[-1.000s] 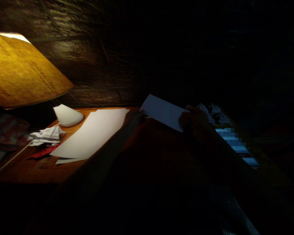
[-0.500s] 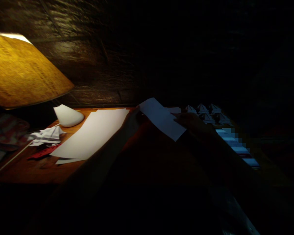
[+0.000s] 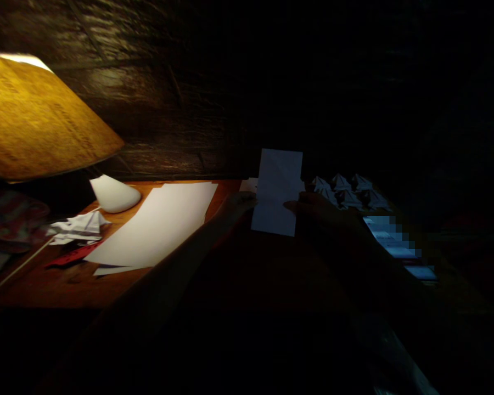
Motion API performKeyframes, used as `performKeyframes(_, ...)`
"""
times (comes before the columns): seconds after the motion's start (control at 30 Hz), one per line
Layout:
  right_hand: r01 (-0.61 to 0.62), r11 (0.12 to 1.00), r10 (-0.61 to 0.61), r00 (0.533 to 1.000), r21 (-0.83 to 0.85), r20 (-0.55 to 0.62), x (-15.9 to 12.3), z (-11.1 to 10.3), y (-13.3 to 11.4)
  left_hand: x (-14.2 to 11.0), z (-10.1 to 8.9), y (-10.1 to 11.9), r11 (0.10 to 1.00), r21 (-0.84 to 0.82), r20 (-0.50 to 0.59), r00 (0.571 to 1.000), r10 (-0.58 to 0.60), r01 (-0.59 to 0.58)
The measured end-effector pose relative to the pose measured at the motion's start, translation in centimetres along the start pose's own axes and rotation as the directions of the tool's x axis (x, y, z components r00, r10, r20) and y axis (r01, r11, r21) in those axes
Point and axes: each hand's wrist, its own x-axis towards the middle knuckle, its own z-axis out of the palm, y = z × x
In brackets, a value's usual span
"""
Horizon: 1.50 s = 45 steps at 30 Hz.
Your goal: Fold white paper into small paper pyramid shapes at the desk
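A folded white paper sheet [image 3: 278, 192] stands upright on end above the dark middle of the wooden table [image 3: 69, 282]. My left hand [image 3: 239, 204] pinches its left edge. My right hand [image 3: 313, 206] grips its right edge, fingers closed on the paper. Both hands and forearms are deep in shadow. Several small folded paper figures [image 3: 348, 189] sit just right of my right hand.
A lit lamp shade [image 3: 37, 120] hangs over the left. Under it lie a white cone-shaped paper [image 3: 114, 195], crumpled paper [image 3: 79, 226], a red scrap [image 3: 72, 255] and flat white sheets [image 3: 158, 222]. A striped bluish object [image 3: 395, 244] lies at the right. A dark wall stands behind.
The folded sheet was lying slanted between my hands; it has been turned and raised so that it stands upright. Both hands moved slightly with it.
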Motion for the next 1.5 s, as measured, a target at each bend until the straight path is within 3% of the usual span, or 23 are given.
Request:
performKeyframes(0.17,0.119,0.984,-0.137,0.982,-0.135,-0.129,1.3,-1.4,1.2,-0.3,0.0,0.2,0.999,0.016,0.095,0.995,-0.031,0.029)
performKeyframes(0.3,0.097,0.984,-0.111,0.990,-0.151,-0.087,1.7,-1.6,1.4,-0.2,0.1,0.2,1.000,-0.004,0.106,0.994,-0.004,0.004)
performKeyframes(0.43,0.080,0.988,-0.079,0.997,-0.134,0.019,1.4,-1.1,1.4,-0.1,-0.1,0.2,1.000,0.004,0.051,0.999,0.014,-0.014)
performKeyframes(0.63,0.076,0.958,-0.101,0.992,-0.278,-0.078,1.7,-1.7,1.7,-0.3,0.1,0.2,1.000,0.001,0.055,0.998,-0.015,0.015)
performKeyframes(0.77,0.156,0.923,-0.187,0.981,-0.352,-0.056,2.0,-1.8,1.6,-0.3,0.1,0.0,1.000,-0.009,0.080,0.997,0.004,-0.004)
performKeyframes(0.93,0.219,0.915,-0.231,0.973,-0.339,0.005,1.8,-1.1,1.4,0.1,-0.2,-0.2,1.000,-0.004,0.060,0.998,0.014,-0.013)
performKeyframes(1.2,0.225,0.900,-0.273,0.958,-0.373,-0.081,2.2,-0.8,1.4,0.0,-0.3,-0.1,0.996,0.088,0.070,0.997,0.012,-0.018)
performKeyframes(1.5,0.224,0.942,-0.243,0.969,-0.250,-0.047,2.6,-1.2,2.5,0.2,-0.6,-0.1,0.989,0.148,0.025,1.000,-0.019,0.015)
